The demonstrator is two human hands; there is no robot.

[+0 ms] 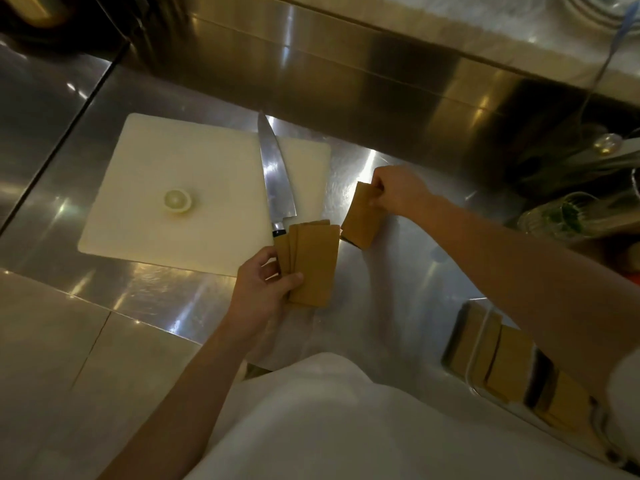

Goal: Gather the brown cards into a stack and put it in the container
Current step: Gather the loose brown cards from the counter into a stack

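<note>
A: What does the left hand (265, 284) grip?

B: It grasps a fanned bunch of brown cards (313, 266), thumb pressed across their lower faces. The fan overlaps the near right corner of the cutting board (194, 188) and hides the knife's handle.

A: And the right hand (398, 192)?

B: It is closed on a second bundle of brown cards (360, 218), pinching the top edge. That bundle tilts, its lower end down at the steel counter (398, 289), just beside the fan but apart from it.

A: Where is the container?

B: The clear container (512, 365) sits on the counter at the person's right, partly hidden under the right forearm. More brown cards stand inside it, packed on edge; it is blurred, so the walls are hard to trace.

A: What else lies around?

B: A long knife (275, 171) rests on the board, blade pointing away, tip past the far edge. A lemon half (177, 201) sits cut side up near the board's middle. Greenery in a glass vessel (557, 214) stands at the far right.
</note>
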